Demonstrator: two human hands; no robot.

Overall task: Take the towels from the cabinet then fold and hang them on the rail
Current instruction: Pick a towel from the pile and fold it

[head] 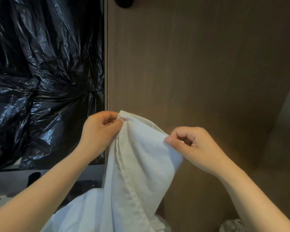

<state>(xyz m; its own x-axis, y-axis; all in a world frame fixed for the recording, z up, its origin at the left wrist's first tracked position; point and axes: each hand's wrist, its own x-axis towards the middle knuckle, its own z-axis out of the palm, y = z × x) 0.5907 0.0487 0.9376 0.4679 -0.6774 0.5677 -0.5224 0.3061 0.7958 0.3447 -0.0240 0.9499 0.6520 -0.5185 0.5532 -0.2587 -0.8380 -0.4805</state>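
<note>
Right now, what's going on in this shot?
A person is holding up a white towel by its top edge. The left hand pinches one corner and the right hand pinches the edge further along. The rest hangs loose between the forearms, in front of a brown wood panel, with black plastic sheeting to the left. No rail is in view, and the towel is not yet hung.

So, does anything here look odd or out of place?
Only the black plastic sheeting left of the brown wooden panel: it is crumpled and bunched into knots, hiding whatever lies behind. The white towel looks undamaged, pinched at its top edge by the left hand and right hand.
</note>
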